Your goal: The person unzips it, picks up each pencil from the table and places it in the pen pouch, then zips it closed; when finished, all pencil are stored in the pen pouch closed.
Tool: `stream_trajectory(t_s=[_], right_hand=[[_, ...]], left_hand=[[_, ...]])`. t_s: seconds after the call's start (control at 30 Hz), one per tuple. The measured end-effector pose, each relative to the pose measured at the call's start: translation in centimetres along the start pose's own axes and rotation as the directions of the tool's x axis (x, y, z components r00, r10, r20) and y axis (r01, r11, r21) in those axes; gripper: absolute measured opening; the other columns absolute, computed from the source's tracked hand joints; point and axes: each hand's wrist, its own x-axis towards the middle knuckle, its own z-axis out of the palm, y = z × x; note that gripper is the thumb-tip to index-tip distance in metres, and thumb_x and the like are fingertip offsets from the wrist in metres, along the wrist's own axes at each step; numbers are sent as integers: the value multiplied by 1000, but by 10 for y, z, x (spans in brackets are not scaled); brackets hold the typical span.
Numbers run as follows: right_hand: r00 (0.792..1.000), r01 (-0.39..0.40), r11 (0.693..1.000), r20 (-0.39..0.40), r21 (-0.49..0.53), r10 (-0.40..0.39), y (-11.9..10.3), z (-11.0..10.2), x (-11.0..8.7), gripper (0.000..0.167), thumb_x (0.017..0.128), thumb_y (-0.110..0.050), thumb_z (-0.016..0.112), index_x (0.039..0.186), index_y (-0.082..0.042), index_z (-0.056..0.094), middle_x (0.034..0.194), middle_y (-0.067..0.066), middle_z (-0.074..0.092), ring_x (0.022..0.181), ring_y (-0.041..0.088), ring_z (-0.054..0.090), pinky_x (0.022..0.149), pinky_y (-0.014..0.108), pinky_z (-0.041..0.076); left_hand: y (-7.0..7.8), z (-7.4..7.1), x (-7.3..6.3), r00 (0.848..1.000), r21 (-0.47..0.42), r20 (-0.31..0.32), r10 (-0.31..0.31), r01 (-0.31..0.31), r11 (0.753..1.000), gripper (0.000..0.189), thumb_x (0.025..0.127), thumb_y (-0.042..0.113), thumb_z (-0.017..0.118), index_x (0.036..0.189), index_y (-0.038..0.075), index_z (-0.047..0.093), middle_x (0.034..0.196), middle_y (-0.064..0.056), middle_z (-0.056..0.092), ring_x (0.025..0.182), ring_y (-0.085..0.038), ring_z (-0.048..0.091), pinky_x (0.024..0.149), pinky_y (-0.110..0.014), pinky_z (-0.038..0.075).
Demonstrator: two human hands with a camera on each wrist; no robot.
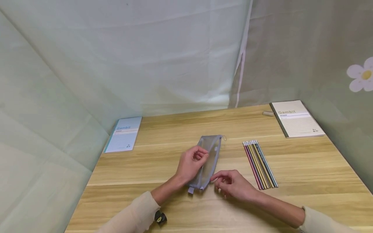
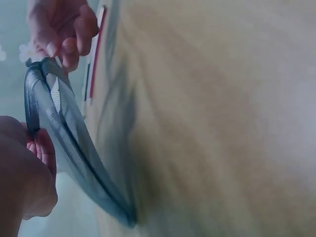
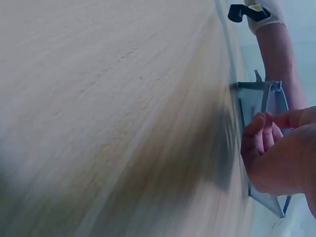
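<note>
A grey mesh pencil case (image 1: pixel 211 152) with a zip lies across the middle of the wooden table, its small fabric tab (image 1: pixel 190 190) toward me. My left hand (image 1: pixel 192 165) is over its left side, thumb and fingers pinching the edge of the mesh, as the left wrist view shows. At the near right corner is my right hand (image 1: pixel 233 184), its index fingertip right at the rim and its other fingers bent; whether it pinches the rim I cannot tell. In the right wrist view, the right hand (image 3: pixel 274 153) hides part of the case (image 3: pixel 274 98).
Right of the case lies a row of several pencils (image 1: pixel 260 165) with erasers at the far end. A blue-edged notebook (image 1: pixel 123 134) is at the back left, a beige notebook (image 1: pixel 297 118) at the back right beside a small grey-beige block (image 1: pixel 268 113). Fabric walls (image 1: pixel 175 64) enclose the table.
</note>
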Motion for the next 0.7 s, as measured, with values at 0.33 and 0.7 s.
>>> stream_trajectory(t_s=[0.33, 0.7], right_hand=[[987, -8, 996, -163, -94, -7, -7, -20, -12, 20, 102, -5, 67, 119, 4, 72, 93, 17, 69, 70, 24, 66, 54, 26, 52], [914, -22, 959, -393, -283, -95, -6, -55, -30, 19, 99, -2, 73, 117, -1, 76, 100, 14, 75, 77, 20, 67, 62, 25, 54]], left_hand=[[5, -9, 3, 999, -43, -35, -13, 12, 999, 4, 96, 7, 78, 99, 5, 76, 87, -1, 74, 75, -12, 67, 68, -24, 59], [1, -8, -1, 1000, -4, -16, -27, 27, 1000, 8, 93, 1, 78, 99, 7, 77, 88, 0, 74, 75, -12, 68, 68, -26, 60]])
